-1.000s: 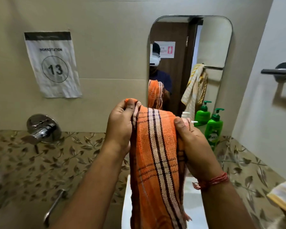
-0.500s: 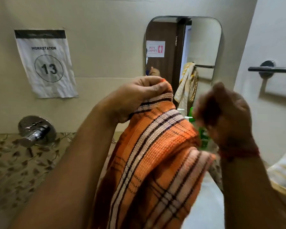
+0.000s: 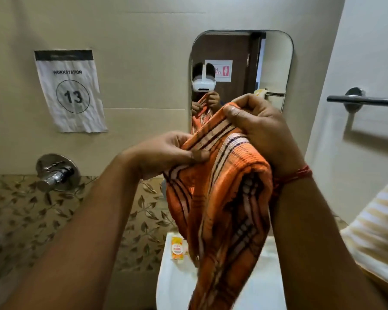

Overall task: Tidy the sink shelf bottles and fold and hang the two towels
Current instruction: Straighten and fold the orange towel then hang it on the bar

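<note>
- Wall (image 3: 143,25): pale upper panels with a leaf-patterned tile band below; it carries a paper sign (image 3: 70,90) reading "WORKSTATION 13" and a chrome tap valve (image 3: 56,173).
- Mirror (image 3: 242,70): mounted at centre, partly covered from below by the raised cloth.
- Orange towel (image 3: 222,198): striped, held up in front of the mirror above the white sink (image 3: 173,287); its top edge is bunched between the two hands and the rest hangs in loose, uneven folds toward the basin.
- Striped yellow cloth (image 3: 376,229): visible at the right edge; whether it is the second towel cannot be told.
- Towel bar (image 3: 365,100): chrome, on the right wall, bare, well apart from the orange towel.
- Right hand (image 3: 260,128): fingers curled over the upper corner of the towel, clamped on it.
- Left hand (image 3: 166,153): thumb and fingers pinching the striped edge just below and left of the right hand.
- Small orange packet (image 3: 178,248): on the sink ledge, beside the hanging cloth.
- Risks, as judged: the layers look misaligned, so a fold made now may come out crooked; the trailing end could dip into the basin or sweep the packet off the ledge; a loosened pinch would drop the whole edge.
</note>
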